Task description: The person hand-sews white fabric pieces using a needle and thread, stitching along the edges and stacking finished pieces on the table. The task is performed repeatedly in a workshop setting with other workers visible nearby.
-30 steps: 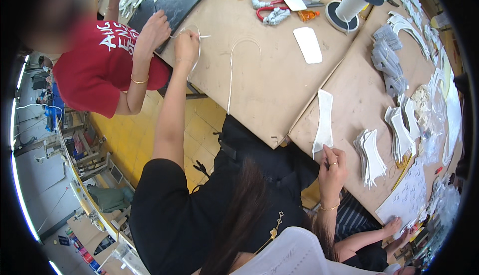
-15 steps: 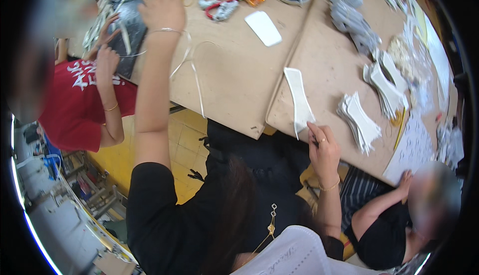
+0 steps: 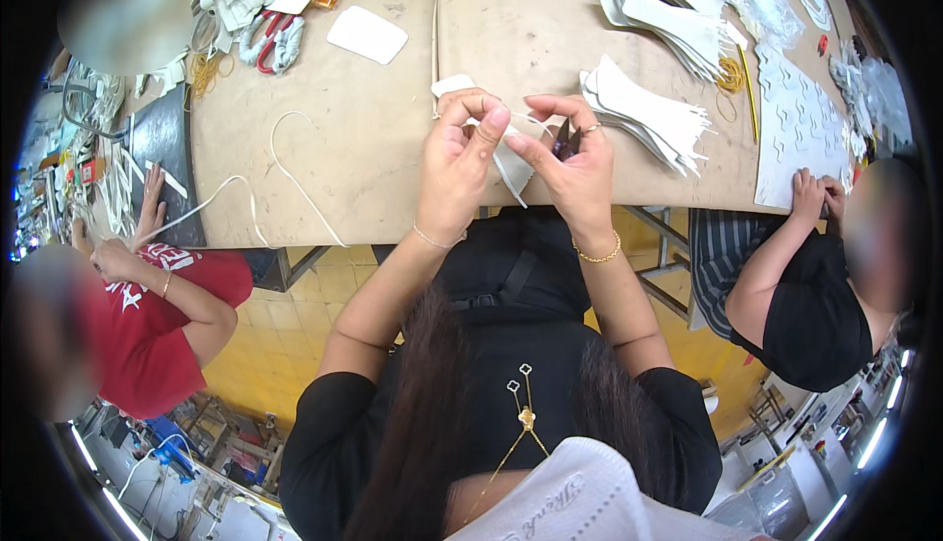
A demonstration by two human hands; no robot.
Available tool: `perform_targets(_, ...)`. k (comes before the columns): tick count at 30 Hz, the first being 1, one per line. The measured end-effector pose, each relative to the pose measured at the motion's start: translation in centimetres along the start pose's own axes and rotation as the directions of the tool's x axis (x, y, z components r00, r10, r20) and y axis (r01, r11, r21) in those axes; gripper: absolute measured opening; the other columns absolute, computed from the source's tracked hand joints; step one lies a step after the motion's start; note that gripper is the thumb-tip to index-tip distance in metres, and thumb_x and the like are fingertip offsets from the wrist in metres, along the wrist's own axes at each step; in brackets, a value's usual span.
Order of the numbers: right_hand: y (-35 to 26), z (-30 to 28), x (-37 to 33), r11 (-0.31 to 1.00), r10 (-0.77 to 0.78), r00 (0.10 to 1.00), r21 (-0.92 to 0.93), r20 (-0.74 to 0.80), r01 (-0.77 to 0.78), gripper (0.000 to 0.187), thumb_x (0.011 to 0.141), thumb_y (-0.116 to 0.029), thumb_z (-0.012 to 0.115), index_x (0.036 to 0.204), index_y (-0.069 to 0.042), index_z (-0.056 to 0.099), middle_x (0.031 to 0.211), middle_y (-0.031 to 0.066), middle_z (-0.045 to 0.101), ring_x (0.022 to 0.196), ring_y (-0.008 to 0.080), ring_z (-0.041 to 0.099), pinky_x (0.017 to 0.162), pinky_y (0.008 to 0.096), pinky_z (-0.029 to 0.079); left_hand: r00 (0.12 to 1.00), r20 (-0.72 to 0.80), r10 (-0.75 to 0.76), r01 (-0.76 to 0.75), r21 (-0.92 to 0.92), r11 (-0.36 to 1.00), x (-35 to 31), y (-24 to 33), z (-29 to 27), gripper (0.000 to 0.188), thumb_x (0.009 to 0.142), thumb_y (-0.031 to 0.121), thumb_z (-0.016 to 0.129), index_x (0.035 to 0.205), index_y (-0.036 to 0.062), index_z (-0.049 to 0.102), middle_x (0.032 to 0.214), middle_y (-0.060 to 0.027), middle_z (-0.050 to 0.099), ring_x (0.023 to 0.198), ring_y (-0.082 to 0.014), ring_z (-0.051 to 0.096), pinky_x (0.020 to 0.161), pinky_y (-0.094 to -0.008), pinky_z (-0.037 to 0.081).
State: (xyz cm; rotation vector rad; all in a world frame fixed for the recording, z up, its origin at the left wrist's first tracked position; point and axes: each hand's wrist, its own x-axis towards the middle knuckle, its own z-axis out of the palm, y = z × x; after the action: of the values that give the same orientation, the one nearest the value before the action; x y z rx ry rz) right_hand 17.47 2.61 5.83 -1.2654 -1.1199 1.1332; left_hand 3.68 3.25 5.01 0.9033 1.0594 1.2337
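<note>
In front of my body, above the table's near edge, both hands meet at a white hourglass-shaped piece, which they mostly cover. My left hand has thumb and forefinger pinched on a thin white strip, whose end hangs down between the hands. My right hand pinches the white piece and strip from the other side with thumb and forefinger. Small dark thread snips are tucked in the fingers of that hand. Just right of it lies a fanned stack of white hourglass-shaped pieces.
Another stack lies farther back. On the left are red-handled scissors, a white card, loose white cord and a dark board. One co-worker in red sits left, another in black right by a patterned sheet.
My left hand has come back from the far left to my right hand, and both now pinch the white piece and strip. My view has turned rightward.
</note>
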Motion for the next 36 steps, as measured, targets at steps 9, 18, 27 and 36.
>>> perform_targets(9, -0.3, -4.5, 1.1, 0.978, 0.169, 0.955, 0.161, -0.246, -0.132, 0.014, 0.089, -0.014, 0.079, 0.094, -0.002, 0.074, 0.081, -0.0019, 0.062, 0.064, 0.0023, 0.044, 0.056, 0.0195, 0.036, 0.99, -0.14, 0.023, -0.013, 0.074, 0.997, -0.5, -0.2, -2.2, 0.018, 0.101, 0.024, 0.065, 0.101, 0.0055, 0.063, 0.117, -0.0019, 0.044, 0.087, -0.0078, 0.043, 0.077, -0.0229, 0.04)
perform_targets(18, -1.2, -4.5, -1.7, 0.922, 0.07, 0.98, -0.386, 0.186, 0.008, 0.023, 0.081, -0.014, 0.084, 0.099, -0.004, 0.077, 0.082, 0.0036, 0.066, 0.061, 0.007, 0.05, 0.054, 0.0241, 0.04, 0.977, 0.158, 0.14, -0.207, 0.593, 0.778, -2.4, -0.7, -1.1, 0.019, 0.096, 0.024, 0.069, 0.097, 0.0054, 0.067, 0.117, -0.0105, 0.054, 0.11, -0.0256, 0.051, 0.101, -0.0377, 0.039)
perform_targets(27, 0.5, -5.7, -2.1, 0.875, 0.423, 0.896, -0.318, 0.134, -0.365, 0.017, 0.094, -0.018, 0.073, 0.095, -0.001, 0.072, 0.078, 0.0005, 0.068, 0.054, 0.0026, 0.045, 0.049, 0.0206, 0.036, 0.951, 0.237, 0.2, -0.307, 0.637, 0.707, -2.7, -2.5, -1.5, 0.022, 0.093, 0.019, 0.069, 0.11, 0.0044, 0.067, 0.121, -0.0132, 0.06, 0.117, -0.0324, 0.054, 0.101, -0.0447, 0.041)
perform_targets(36, 2.8, -5.5, 0.0, 0.778, 0.584, 0.797, -0.385, 0.154, -0.496, 0.023, 0.096, -0.024, 0.071, 0.094, -0.001, 0.071, 0.075, 0.0024, 0.071, 0.051, 0.0042, 0.054, 0.046, 0.0197, 0.042, 0.727, 0.652, 0.214, -0.683, 0.72, 0.127, -1.6, -4.9, -4.1, 0.034, 0.089, 0.014, 0.071, 0.122, 0.0066, 0.066, 0.133, -0.0089, 0.062, 0.132, -0.028, 0.052, 0.107, -0.0459, 0.039)
